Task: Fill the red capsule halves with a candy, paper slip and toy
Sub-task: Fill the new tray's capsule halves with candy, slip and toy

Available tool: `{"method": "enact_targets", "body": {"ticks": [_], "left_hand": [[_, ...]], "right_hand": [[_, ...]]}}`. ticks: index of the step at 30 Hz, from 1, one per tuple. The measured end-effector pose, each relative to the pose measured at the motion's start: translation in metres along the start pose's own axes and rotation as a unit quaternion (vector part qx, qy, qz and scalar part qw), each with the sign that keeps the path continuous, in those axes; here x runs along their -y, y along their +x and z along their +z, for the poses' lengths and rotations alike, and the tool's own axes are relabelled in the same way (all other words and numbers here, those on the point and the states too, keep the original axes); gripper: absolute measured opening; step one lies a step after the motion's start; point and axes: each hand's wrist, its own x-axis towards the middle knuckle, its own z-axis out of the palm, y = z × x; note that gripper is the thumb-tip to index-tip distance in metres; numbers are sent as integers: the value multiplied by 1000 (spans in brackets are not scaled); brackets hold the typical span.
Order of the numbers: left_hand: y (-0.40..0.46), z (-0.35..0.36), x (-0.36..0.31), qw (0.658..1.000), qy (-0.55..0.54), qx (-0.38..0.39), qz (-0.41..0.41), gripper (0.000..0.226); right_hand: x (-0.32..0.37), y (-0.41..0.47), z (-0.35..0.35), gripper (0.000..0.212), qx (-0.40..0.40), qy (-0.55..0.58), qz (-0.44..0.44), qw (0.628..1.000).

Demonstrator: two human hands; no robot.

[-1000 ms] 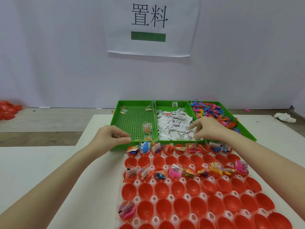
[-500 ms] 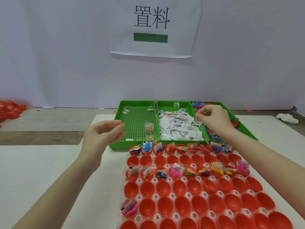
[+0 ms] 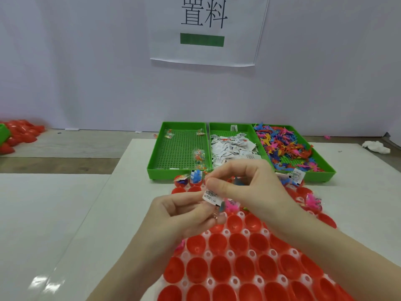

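A: Where is the paper slip [image 3: 211, 195] now?

B: Between both hands, above the tray of red capsule halves [image 3: 237, 243]. Right hand [image 3: 245, 187] pinches its top edge w/ thumb and forefinger. Left hand [image 3: 184, 213] is curled under it and grips sth small and clear, prob. a wrapped candy, but I cannot tell for sure.

A: How will it handle?

B: I think very light and thin, it bends easy and can flutter away. Better to hold it by one edge, like now, and let go low inside a cup. The halves look stiff and smooth.

A: Room to move?

B: Near rows are unfilled, so enough open cups just below the hands. Far rows hold items already. The green bins [image 3: 179, 148] stand just behind the tray; their front wall is the edge to watch. White tabletop [image 3: 86, 213] on the left is free.
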Motion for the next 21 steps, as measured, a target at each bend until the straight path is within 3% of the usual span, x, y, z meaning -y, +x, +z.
{"method": "enact_targets", "body": {"ticks": [3,8,12,17,21], "left_hand": [[-6,-6,-1,999,-10,25,-26,21],[-9,-7,4,1000,16,-19,0,23],[-8,-10,7,998,39,-52,15,20],[-9,-11,9,996,31,-77,22,18],[-11,-10,9,994,21,-95,45,30]], "right_hand": [[-6,-6,8,27,-16,-80,-20,996],[-9,-9,15,31,-31,-98,-9,995],[-5,-10,16,13,-27,-30,24,999],[-1,-5,5,39,-21,116,138,983],[1,-12,2,43,16,111,111,988]]}}
